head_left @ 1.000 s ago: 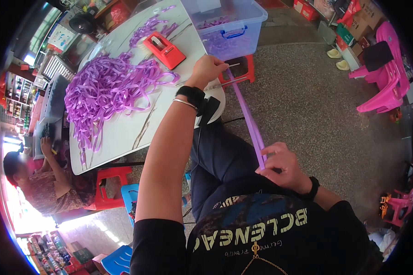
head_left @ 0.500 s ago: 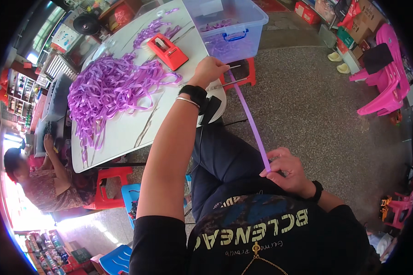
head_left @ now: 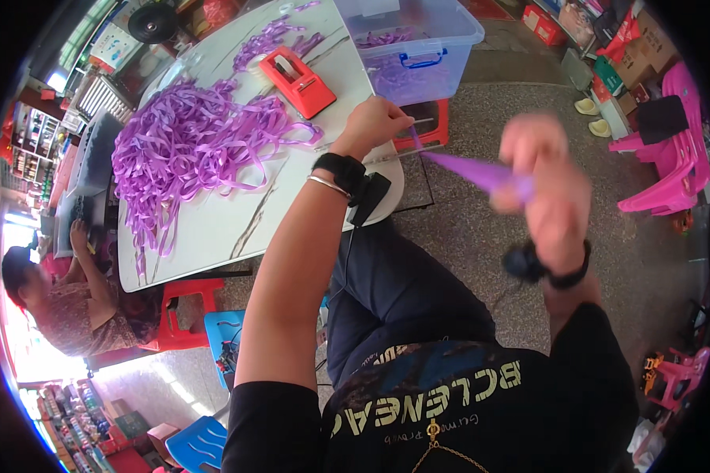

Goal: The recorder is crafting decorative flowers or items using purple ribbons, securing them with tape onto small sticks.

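My left hand [head_left: 377, 126] is closed at the table's right edge, its fingertips pinching a purple ribbon [head_left: 467, 167] beside two thin metal rods [head_left: 418, 151] that stick out past the edge. From the rods the ribbon runs to the right, smeared by motion. Its other end is in my right hand [head_left: 546, 185], which is blurred and raised over the floor. A large tangled heap of purple ribbons [head_left: 189, 158] covers the table's left part. Between that heap and my left hand sits a red tape dispenser [head_left: 298, 83].
Beyond the white marbled table [head_left: 292, 185], a clear plastic bin [head_left: 457, 67] with purple ribbons stands on a red stool [head_left: 434, 118]. Pink chairs [head_left: 674, 150] stand at far right. Another person [head_left: 71, 299] sits at left, near a blue stool [head_left: 225, 335].
My right hand has swung up and away from my lap, taking the ribbon's end with it. The ribbon now runs sideways from the rods instead of down toward me. My left hand stays by the rods.
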Demonstrator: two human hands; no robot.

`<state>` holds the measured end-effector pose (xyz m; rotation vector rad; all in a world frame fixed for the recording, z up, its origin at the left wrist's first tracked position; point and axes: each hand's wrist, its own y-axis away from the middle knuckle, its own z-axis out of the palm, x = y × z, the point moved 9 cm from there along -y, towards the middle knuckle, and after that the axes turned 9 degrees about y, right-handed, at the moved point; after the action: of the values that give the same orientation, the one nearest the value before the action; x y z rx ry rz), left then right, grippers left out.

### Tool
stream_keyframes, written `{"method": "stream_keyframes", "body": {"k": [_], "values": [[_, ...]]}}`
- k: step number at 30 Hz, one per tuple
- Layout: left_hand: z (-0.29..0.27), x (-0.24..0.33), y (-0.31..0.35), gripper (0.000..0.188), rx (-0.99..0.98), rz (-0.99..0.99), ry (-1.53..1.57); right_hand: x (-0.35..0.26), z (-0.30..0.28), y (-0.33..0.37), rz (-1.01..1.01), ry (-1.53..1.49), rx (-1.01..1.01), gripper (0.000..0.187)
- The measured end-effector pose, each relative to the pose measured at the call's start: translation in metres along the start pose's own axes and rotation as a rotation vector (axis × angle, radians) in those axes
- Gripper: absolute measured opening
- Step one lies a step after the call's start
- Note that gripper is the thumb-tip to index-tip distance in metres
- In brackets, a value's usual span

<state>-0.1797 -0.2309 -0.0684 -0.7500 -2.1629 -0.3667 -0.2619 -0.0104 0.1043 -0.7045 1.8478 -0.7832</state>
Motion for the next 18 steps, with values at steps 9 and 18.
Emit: {"method": "stream_keyframes", "body": {"k": [9, 18], "values": [[-0.001, 0.013, 0.010, 0.018, 0.051, 0.118, 0.018, 0.214, 0.039, -0.133, 0.420, -0.400, -0.047, 0.029], [-0.013, 0.009, 0.011, 0.022, 0.114, 0.050, 0.168, 0.361, 0.106, -0.061, 0.744, -0.232, -0.287, 0.036]]}}
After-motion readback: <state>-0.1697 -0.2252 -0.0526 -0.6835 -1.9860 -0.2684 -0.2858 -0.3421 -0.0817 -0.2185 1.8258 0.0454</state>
